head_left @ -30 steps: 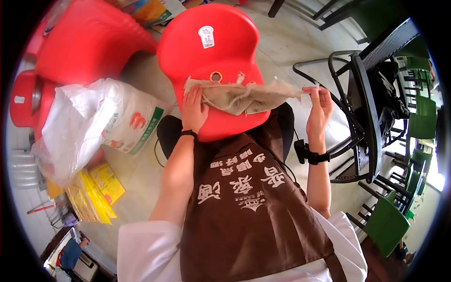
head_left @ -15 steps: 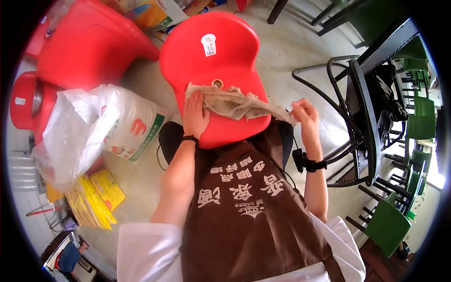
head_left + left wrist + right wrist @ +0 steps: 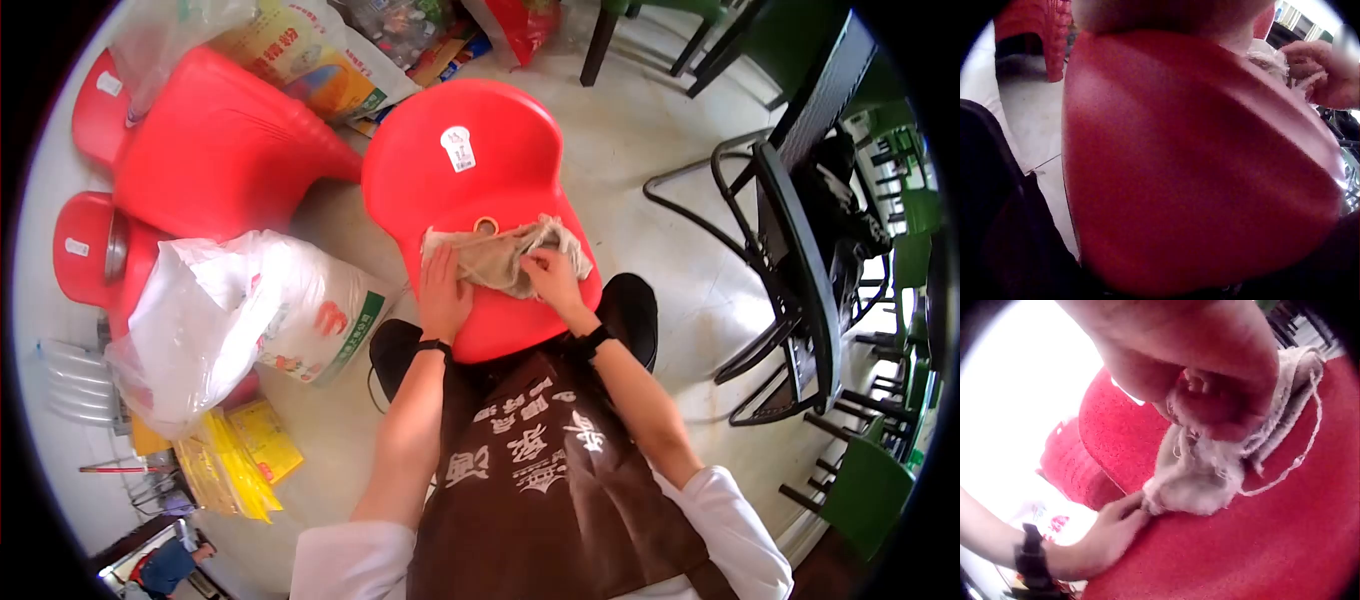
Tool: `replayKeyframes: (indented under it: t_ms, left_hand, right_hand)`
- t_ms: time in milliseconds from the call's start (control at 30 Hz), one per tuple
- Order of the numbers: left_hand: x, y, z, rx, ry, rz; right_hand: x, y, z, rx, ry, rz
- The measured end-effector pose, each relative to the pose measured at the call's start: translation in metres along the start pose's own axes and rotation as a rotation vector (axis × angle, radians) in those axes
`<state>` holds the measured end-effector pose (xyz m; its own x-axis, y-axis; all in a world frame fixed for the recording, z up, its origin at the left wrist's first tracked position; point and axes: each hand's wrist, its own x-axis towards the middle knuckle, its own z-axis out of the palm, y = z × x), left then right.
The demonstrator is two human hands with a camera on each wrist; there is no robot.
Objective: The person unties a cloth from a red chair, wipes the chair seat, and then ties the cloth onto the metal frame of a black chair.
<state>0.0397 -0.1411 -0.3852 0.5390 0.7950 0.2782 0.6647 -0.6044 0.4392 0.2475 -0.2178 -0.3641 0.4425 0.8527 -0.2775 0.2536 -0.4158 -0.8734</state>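
Centrally, a frayed cloth [image 3: 500,260] lies across the red seat [image 3: 510,328], just below its ringed hole [image 3: 486,227]. The left hand [image 3: 443,298], fingers extended, rests on the cloth's left end, likely so that it cannot slide. The right hand [image 3: 553,282], fingers curled, pinches the bunched right part, though blur hides the exact fingertip contact. The seat sits between the dark knees [image 3: 633,308], presumably for steadiness.

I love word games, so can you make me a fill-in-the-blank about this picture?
1. Under the left hand and the right hand lies a crumpled ____.
2. It is spread on a seat coloured ____.
3. The apron is coloured ____.
4. The left wrist wears a band coloured ____.

Missing words: cloth; red; brown; black.
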Motion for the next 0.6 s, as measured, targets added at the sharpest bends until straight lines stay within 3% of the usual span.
replayKeyframes:
  t_ms: [67,267,367,433,567,600]
  left_hand:
    - [-0.001,0.001,0.001,-0.004,0.008,0.013]
    - [-0.009,0.002,0.001,0.051,-0.003,0.030]
    - [-0.015,0.014,-0.007,-0.081,0.006,0.006]
    - [-0.017,0.031,-0.019,-0.403,0.059,-0.055]
    - [-0.001,0.061,-0.055,-0.674,0.013,-0.130]
    - [0.004,0.063,-0.061,-1.115,0.025,-0.328]
  right_hand:
    - [-0.020,-0.017,-0.019,0.397,-0.134,0.026]
    - [-0.072,-0.059,-0.094,0.877,-0.235,-0.217]
    - [-0.086,-0.079,-0.120,0.982,-0.249,-0.221]
    - [-0.091,-0.089,-0.133,1.061,-0.280,-0.261]
    - [-0.099,-0.098,-0.151,1.375,-0.343,-0.326]
    - [-0.100,-0.096,-0.156,1.390,-0.307,-0.278]
